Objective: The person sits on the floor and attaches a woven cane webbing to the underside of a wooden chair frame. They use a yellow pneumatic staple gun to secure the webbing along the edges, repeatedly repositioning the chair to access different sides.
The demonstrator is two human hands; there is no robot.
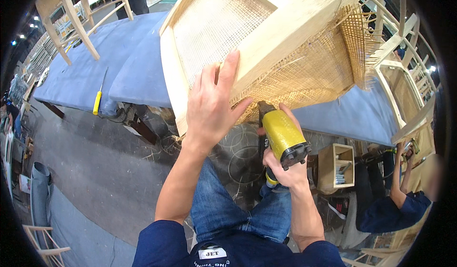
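Note:
A pale wooden chair frame (281, 33) lies tilted on the blue padded bench before me, with woven cane webbing (304, 74) across its side and a frayed end hanging at the right. My left hand (209, 95) rests on the frame's wooden rail, fingers spread, and the thumb reaches toward the cane's lower edge. In my right hand (285, 164) is a yellow and black pneumatic staple gun (284, 132), gripped by its handle. Its nose meets or nearly meets the cane's near edge; the exact contact is hidden.
A yellow-handled screwdriver (97, 102) lies at the left edge of the blue padded bench (138, 52). Another wooden chair (78, 10) stands on it. A wooden box (335, 167) holding metal pieces is below right. At the right, a co-worker (395, 205) handles another frame.

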